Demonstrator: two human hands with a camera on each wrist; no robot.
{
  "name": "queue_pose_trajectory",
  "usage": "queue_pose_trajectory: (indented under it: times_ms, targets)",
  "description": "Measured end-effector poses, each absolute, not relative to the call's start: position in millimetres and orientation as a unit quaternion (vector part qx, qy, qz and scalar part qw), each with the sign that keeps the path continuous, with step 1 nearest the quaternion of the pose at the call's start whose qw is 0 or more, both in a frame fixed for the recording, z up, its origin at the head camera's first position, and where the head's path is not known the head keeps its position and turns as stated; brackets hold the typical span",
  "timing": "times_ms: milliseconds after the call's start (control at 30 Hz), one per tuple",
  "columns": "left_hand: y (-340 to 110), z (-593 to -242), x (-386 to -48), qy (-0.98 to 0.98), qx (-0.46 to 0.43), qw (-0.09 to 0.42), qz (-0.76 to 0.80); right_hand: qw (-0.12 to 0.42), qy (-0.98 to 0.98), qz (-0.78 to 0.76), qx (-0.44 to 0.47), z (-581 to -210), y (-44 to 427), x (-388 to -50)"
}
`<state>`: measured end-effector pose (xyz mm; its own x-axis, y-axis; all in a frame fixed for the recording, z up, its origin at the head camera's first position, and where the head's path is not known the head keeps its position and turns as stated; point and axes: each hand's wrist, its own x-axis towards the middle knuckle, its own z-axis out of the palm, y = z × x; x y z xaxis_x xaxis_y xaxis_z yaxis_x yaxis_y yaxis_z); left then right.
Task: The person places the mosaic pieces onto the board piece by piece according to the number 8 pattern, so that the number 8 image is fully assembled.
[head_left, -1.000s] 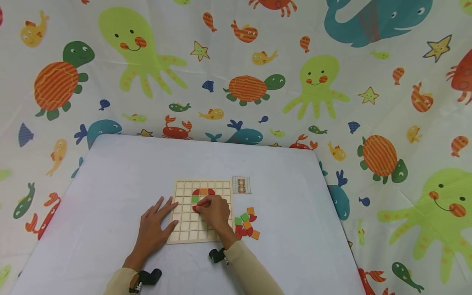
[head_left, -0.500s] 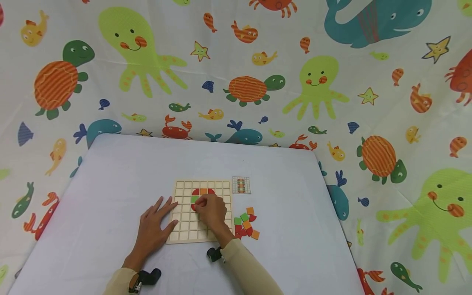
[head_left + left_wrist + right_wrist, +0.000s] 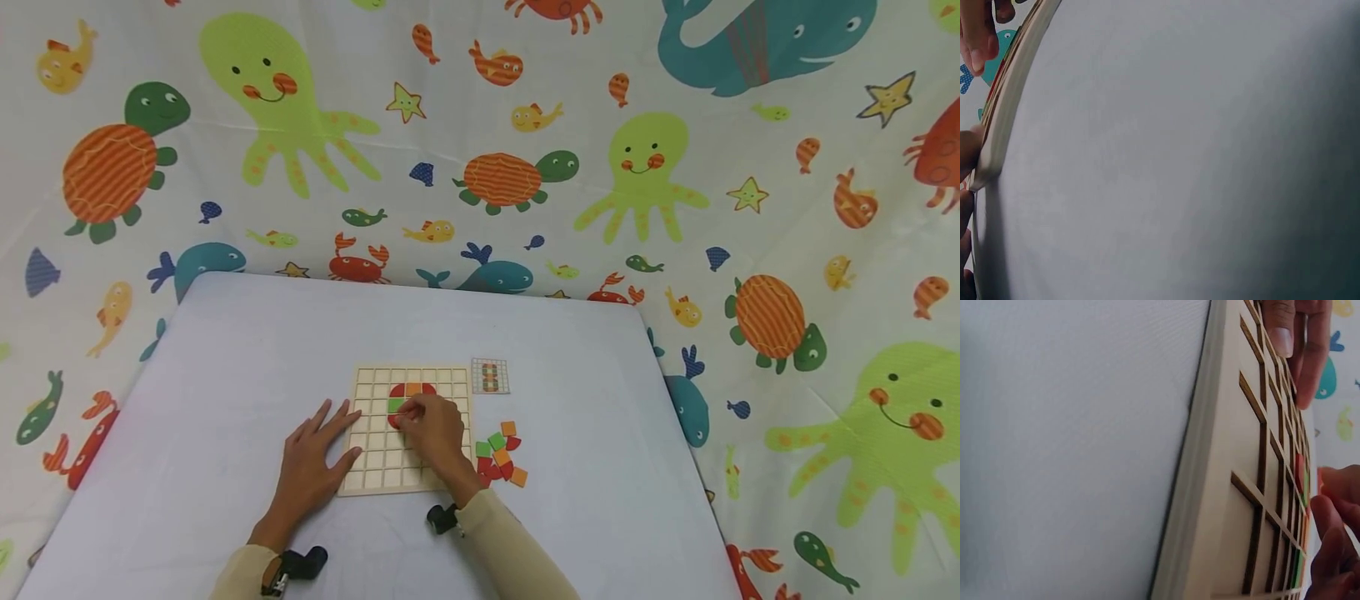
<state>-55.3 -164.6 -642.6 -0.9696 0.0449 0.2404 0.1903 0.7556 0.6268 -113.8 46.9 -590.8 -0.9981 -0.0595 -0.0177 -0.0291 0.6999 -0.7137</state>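
Note:
A wooden grid board (image 3: 375,468) lies on the white table. My left hand (image 3: 313,462) rests at its left edge with fingers spread. Over the board's middle, my right hand (image 3: 433,429) pinches a small orange-red tile (image 3: 1320,479), mostly hidden by the fingers in the right wrist view. On the board, a red quarter-round tile (image 3: 397,390), an orange square tile (image 3: 413,389) and another red tile (image 3: 429,388) form a row. Below them sit a green square tile (image 3: 394,405) and a red tile (image 3: 393,423), partly covered by my right fingers.
Right of the board lies a loose group of red, green and orange tiles (image 3: 502,457). A small pattern card (image 3: 491,377) lies by the board's upper right corner. A curtain (image 3: 480,108) printed with sea animals hangs behind the table (image 3: 592,467).
My right hand has shifted slightly left and up from the lower red tile and stays over the board's middle. My left hand has stayed in place.

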Motion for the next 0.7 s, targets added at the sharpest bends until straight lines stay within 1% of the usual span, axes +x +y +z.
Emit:
queue_pose_trajectory:
  times_ms: [200,300,700]
  targets:
    - [-164,-643,-55,-0.93,-0.06,0.1,-0.347,0.001,0.911,-0.411,-0.033,-590,70,-111]
    - [-163,-643,-56,-0.93,-0.058,0.101,-0.348,0.0,0.907,-0.42,-0.032,-590,85,-110]
    - [-165,-644,-56,-0.929,-0.062,0.108,-0.349,0.007,0.894,-0.447,0.019,-589,152,-108]
